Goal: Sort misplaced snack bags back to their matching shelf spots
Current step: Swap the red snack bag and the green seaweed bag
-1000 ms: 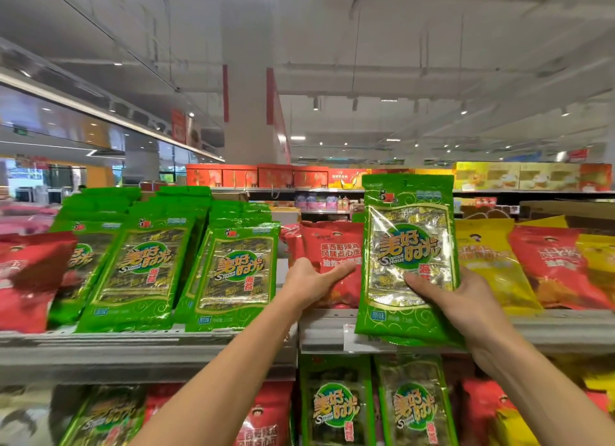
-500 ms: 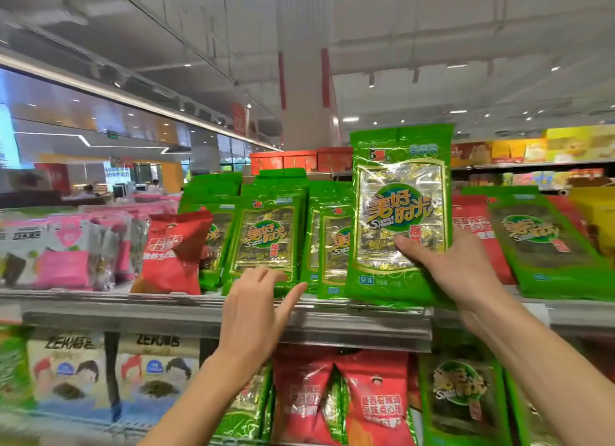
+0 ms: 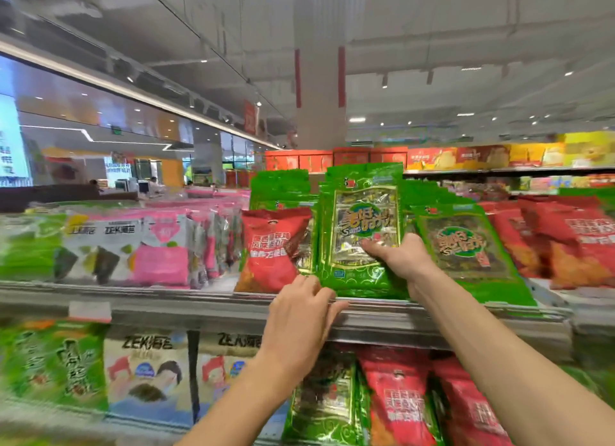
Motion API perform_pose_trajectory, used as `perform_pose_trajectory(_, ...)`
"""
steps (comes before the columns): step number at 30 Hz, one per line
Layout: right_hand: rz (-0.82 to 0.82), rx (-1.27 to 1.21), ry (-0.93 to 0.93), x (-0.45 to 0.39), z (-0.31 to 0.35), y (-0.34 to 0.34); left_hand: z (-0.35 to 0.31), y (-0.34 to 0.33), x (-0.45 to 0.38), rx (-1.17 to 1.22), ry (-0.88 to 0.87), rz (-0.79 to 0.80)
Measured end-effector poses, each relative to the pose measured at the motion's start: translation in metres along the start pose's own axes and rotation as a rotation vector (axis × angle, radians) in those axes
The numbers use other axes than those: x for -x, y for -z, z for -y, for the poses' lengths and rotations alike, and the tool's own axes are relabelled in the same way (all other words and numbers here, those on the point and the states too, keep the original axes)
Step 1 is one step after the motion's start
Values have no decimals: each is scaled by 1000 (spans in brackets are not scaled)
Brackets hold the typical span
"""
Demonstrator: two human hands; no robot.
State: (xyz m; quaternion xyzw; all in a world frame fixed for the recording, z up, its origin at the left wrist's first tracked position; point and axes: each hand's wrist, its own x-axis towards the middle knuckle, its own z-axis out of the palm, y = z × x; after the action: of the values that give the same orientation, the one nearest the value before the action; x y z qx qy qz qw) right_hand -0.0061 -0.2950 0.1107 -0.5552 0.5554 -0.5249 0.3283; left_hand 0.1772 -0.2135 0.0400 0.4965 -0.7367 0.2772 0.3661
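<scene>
- The right hand [image 3: 401,257] grips a green snack bag [image 3: 362,232] upright, thumb across its front, fingers hidden behind.
- The bag's bottom sits at the top shelf's edge [image 3: 199,307], among matching green bags.
- At its nine o'clock stands a red bag [image 3: 271,249] (touching it, apparently).
- At seven o'clock, the left hand [image 3: 301,322] lies with fingers nearly straight on the edge, holding nothing.
</scene>
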Motion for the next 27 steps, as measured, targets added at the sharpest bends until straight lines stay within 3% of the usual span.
perform_pose_trajectory(5, 54, 362, 7, -1, -1, -6, 7, 4, 4, 78, -21, 16)
perform_pose_trajectory(10, -77, 905, 101, 8, 2, -8, 11, 5, 6, 147, -2, 19)
perform_pose_trajectory(15, -141, 957, 122, 19, -3, -6, 17, 8, 9, 284, -12, 40)
perform_pose_trajectory(18, -138, 921, 143, 22, -4, -4, 31, 18, 9, 338, 20, -42)
perform_pose_trajectory(22, -144, 872, 179, 29, -11, 0, 65, 33, -5, 343, 366, -133)
perform_pose_trajectory(25, -166, 856, 213, 33, -16, 2, 91, 43, -26, 464, 689, 130)
perform_pose_trajectory(27, -167, 849, 225, 36, -18, 4, 104, 49, -38, 614, 786, 351)
